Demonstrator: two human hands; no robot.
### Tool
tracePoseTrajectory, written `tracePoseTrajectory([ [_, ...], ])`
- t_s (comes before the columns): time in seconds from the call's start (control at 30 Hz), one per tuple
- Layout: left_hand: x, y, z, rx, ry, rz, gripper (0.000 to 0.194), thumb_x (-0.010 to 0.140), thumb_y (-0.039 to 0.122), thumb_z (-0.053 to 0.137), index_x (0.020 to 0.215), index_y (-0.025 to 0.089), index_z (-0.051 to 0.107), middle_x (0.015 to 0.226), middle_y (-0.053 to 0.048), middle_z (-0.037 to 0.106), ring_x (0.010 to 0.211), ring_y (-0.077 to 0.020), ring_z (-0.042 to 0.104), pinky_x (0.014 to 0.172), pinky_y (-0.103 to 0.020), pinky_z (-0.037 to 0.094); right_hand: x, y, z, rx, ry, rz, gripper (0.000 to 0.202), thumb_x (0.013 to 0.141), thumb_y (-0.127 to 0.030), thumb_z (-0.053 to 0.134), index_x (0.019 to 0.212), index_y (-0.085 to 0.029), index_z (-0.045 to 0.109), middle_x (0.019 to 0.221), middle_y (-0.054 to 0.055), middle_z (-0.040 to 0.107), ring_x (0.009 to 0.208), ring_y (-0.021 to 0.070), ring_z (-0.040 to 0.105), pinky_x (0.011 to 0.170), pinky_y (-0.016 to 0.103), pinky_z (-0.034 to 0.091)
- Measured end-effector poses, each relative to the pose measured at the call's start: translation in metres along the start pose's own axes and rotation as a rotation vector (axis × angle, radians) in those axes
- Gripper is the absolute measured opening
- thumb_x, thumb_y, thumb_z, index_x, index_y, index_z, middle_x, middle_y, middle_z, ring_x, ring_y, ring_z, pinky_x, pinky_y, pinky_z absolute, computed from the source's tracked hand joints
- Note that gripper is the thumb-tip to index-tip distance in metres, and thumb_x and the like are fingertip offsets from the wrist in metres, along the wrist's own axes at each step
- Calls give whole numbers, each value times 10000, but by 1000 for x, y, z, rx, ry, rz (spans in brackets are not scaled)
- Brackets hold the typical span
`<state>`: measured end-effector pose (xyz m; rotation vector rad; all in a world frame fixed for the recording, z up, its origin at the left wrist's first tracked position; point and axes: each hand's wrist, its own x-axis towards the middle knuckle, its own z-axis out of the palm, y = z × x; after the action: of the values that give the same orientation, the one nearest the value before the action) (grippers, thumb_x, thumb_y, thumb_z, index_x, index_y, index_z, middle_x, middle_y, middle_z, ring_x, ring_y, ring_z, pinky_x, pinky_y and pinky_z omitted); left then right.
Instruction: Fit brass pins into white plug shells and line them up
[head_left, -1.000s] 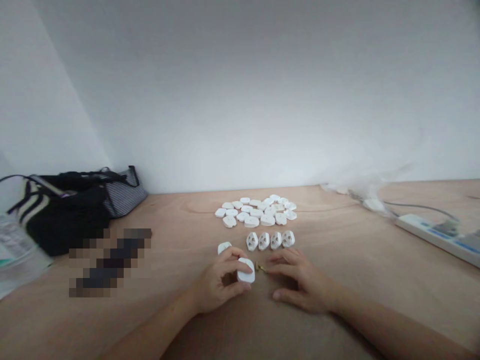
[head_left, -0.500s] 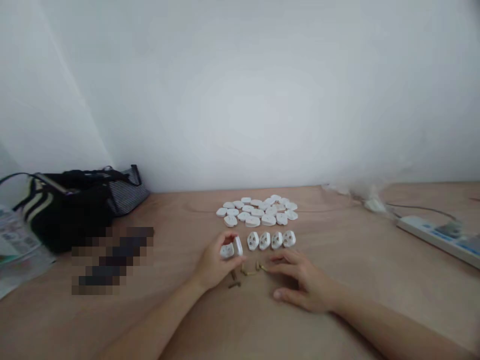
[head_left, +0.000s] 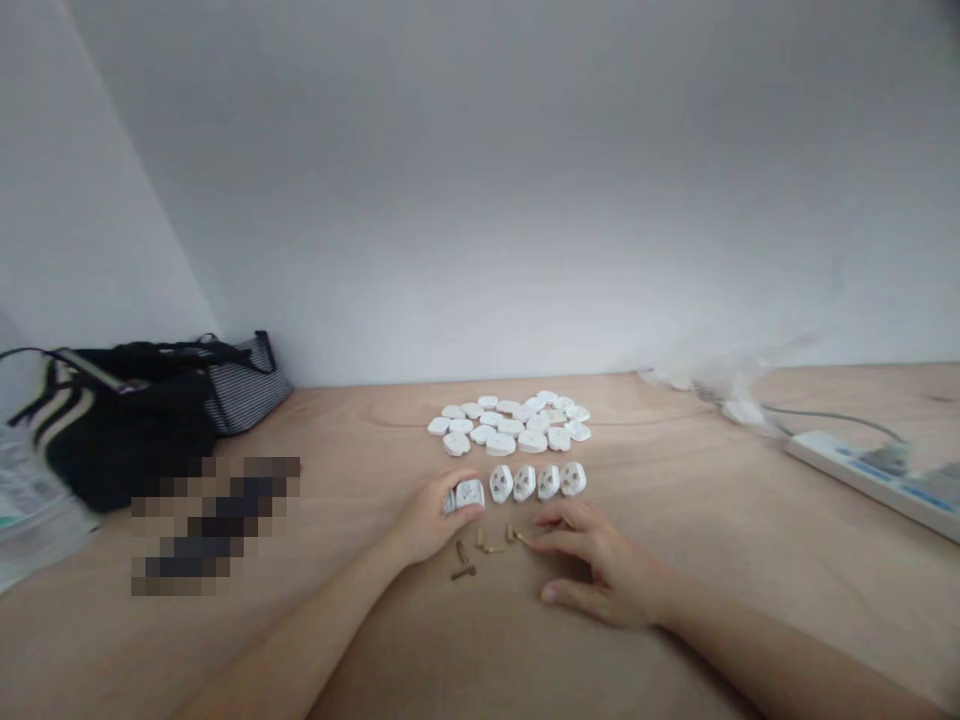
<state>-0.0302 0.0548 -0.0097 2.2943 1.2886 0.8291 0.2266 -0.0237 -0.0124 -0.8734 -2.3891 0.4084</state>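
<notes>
Casing [head_left: 470,493], turned since a moment ago to show its recessed side, now sits by the left end of the row [head_left: 524,484], seemingly extending it. The left hand [head_left: 431,520] grips it; the right hand [head_left: 600,565] rests loosely open beside brass pieces [head_left: 495,548].

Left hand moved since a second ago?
Yes: the left hand went forward and slightly left, judged against the row of white pieces; the held piece is now beside the row's left end.
</notes>
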Motion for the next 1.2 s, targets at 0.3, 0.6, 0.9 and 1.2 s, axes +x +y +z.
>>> tracePoseTrajectory([
  [0.3,0,-6,-8,48,-6,62,429,779,361,591,1165,178,560,1242,-104,552,1160,-269,479,1010,-409,341,0,2,1,9,-2,11,448,749,-395,646,1145,-197,581,1153,122,516,1061,248,486,915,411,399],
  [0.6,27,23,-2,129,-106,260,574,738,403,652,1260,236,483,1282,-78,523,1175,-270,448,1017,-417,305,-1,0,-1,6,23,-25,418,756,-403,636,1114,-191,593,1161,120,521,1052,246,493,898,400,412],
  [0.9,23,37,-2,56,-132,258,380,754,328,633,1112,209,582,1058,-50,639,948,-214,579,848,-313,440,-3,1,-3,10,22,-19,434,750,-396,646,1128,-191,588,1157,113,525,1062,241,488,912,394,404],
  [1.2,-31,47,0,-149,-110,262,291,677,221,668,939,185,547,1007,-55,615,898,-199,582,817,-294,457,-2,2,-1,2,27,-5,460,759,-385,637,1174,-203,556,1165,117,517,1083,250,479,918,404,398],
])
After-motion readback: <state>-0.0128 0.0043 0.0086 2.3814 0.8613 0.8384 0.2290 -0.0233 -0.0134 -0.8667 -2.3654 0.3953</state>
